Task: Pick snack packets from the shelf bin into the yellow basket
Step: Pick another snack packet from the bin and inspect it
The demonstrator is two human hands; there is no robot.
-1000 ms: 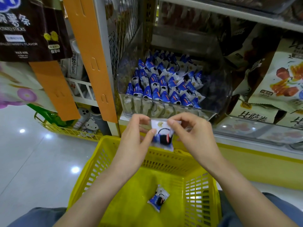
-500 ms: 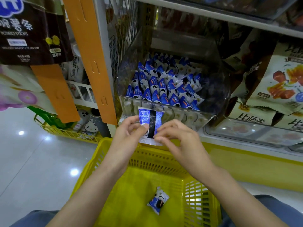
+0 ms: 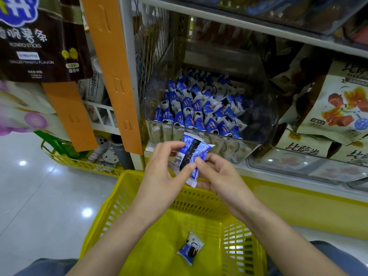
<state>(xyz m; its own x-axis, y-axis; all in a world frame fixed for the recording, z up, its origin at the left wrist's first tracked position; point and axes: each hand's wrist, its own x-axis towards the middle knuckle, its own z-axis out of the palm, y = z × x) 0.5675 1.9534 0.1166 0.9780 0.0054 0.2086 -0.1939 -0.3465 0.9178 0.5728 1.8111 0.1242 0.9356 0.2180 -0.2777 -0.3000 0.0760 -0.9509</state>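
In the yellow basket [image 3: 127,198], one packet [image 3: 190,248]

A clear bin [image 3: 264,116] is set on the shelf [image 3: 298,204], close against a wire panel [image 3: 153,56] at its left. It is filled with blue-and-white packets [image 3: 199,112], stood in rows (those behind the fogged front wall are only dimly seen). Just to its right a clear tray [image 3: 298,166] is set on the same shelf, and large pale bags [image 3: 338,108] are leaned in it. At the left a low yellow crate [image 3: 79,165] is stood on the glossy floor [image 3: 39,196].
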